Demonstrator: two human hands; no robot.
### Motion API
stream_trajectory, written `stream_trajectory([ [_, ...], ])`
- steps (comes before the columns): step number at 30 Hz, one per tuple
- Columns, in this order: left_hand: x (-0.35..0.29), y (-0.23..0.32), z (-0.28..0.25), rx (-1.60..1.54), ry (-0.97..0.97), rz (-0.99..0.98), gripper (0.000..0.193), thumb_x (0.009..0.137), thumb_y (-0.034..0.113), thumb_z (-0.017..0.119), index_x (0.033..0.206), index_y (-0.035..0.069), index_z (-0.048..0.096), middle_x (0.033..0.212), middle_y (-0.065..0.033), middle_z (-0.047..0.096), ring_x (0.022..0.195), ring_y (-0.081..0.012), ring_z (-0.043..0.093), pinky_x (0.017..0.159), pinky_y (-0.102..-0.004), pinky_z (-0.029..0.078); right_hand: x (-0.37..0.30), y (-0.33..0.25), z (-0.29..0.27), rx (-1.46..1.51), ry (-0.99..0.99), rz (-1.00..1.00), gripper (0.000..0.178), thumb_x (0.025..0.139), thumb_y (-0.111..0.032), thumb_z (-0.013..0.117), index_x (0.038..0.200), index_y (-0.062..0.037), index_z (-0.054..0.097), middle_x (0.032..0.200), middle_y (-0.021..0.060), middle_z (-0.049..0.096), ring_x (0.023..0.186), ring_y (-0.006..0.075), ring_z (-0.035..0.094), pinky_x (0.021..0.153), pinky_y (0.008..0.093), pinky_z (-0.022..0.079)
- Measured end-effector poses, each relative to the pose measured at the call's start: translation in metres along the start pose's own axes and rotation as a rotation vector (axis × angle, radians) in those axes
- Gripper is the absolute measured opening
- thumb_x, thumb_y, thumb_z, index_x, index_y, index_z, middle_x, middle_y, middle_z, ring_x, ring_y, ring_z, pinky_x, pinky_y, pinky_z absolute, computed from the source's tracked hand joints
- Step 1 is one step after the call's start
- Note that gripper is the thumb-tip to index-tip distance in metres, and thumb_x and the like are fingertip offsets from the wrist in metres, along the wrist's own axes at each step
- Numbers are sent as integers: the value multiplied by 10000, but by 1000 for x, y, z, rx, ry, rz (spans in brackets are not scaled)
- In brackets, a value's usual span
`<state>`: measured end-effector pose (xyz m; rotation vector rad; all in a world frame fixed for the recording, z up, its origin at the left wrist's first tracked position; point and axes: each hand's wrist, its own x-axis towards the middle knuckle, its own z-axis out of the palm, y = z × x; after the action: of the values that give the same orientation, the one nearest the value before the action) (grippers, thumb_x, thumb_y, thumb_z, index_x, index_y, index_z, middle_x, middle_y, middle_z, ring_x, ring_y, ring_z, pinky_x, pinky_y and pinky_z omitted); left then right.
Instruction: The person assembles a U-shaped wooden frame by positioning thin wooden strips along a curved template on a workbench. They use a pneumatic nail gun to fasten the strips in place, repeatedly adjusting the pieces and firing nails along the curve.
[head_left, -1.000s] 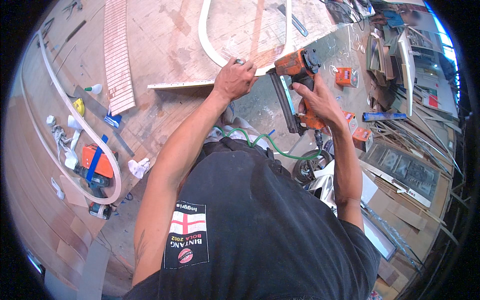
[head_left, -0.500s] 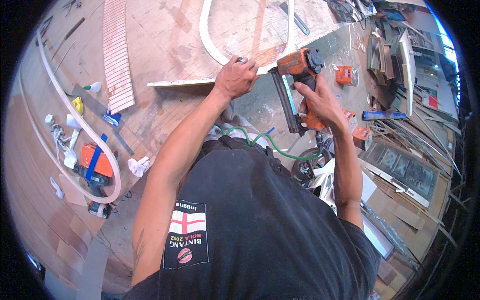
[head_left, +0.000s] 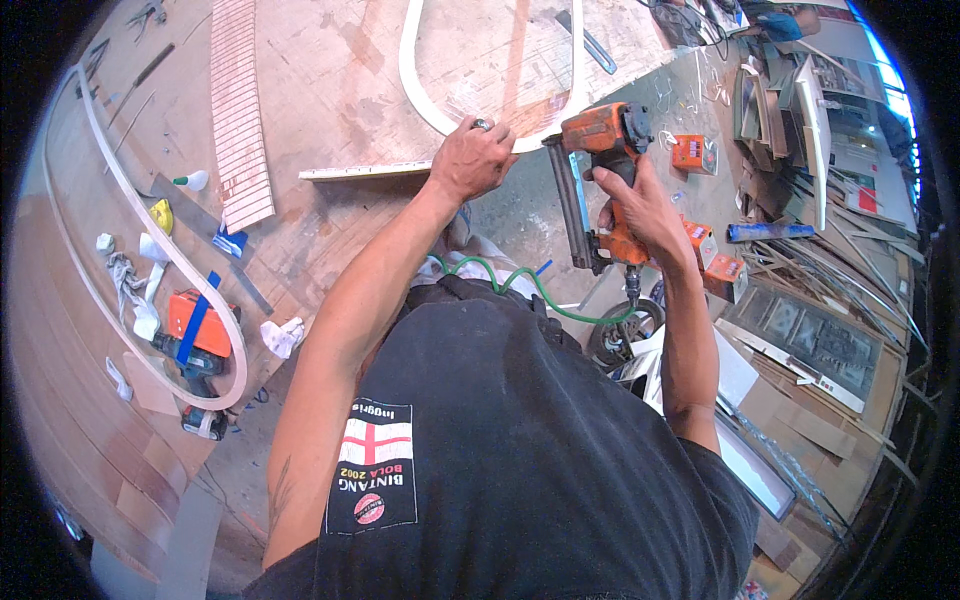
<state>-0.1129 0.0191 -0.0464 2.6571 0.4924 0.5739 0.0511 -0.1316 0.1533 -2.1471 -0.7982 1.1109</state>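
Observation:
My left hand (head_left: 472,160) has its fingers curled over the near, rounded end of a pale curved frame (head_left: 412,70) at the workbench's edge. A narrow pale strip (head_left: 362,171) runs out from under that hand to the left. In my right hand (head_left: 652,208) is an orange and black nail gun (head_left: 592,128), gripped by its handle. Its nose and long magazine are beside the frame's end, to the right of my left hand; whether they touch is hard to tell. A coiled green air hose (head_left: 560,305) joins the gun's handle base.
The workbench (head_left: 330,80) carries a slatted strip (head_left: 240,110) and a blue-handled tool (head_left: 590,42). At left, another curved frame (head_left: 130,180) surrounds a cordless drill (head_left: 200,375). Orange boxes (head_left: 694,154) and a wheel (head_left: 640,330) are at right, with stacked boards (head_left: 765,120) beyond.
The nail gun and my right hand have shifted very slightly right and down in view. My left hand keeps its hold on the frame. The background has shifted slightly.

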Motion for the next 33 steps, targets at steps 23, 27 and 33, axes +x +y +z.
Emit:
stream_trajectory([
  [23, -7, -3, -15, 123, -16, -19, 387, 962, 404, 727, 1253, 150, 734, 1094, -67, 736, 1025, -265, 730, 971, -462, 484, -22, 37, -9, 187, 81, -49, 715, 1025, -256, 731, 1550, 4, 321, 1222, 124, 621, 609, 149, 652, 563, 315, 569],
  [27, 8, 18, -13, 170, -5, -145, 379, 928, 502, 730, 1017, 143, 811, 1024, -67, 756, 962, -263, 733, 964, -481, 462, -22, 27, -2, 180, 78, -50, 724, 1023, -255, 734, 1558, -9, 312, 1247, 131, 630, 604, 150, 657, 561, 314, 568],
  [33, 21, 23, -3, 232, -29, -207, 498, 915, 621, 686, 898, 148, 840, 907, -51, 785, 879, -260, 754, 988, -618, 380, -19, 29, 2, 167, 73, -44, 710, 1025, -245, 732, 1551, -21, 311, 1236, 135, 628, 603, 156, 663, 558, 318, 567],
])
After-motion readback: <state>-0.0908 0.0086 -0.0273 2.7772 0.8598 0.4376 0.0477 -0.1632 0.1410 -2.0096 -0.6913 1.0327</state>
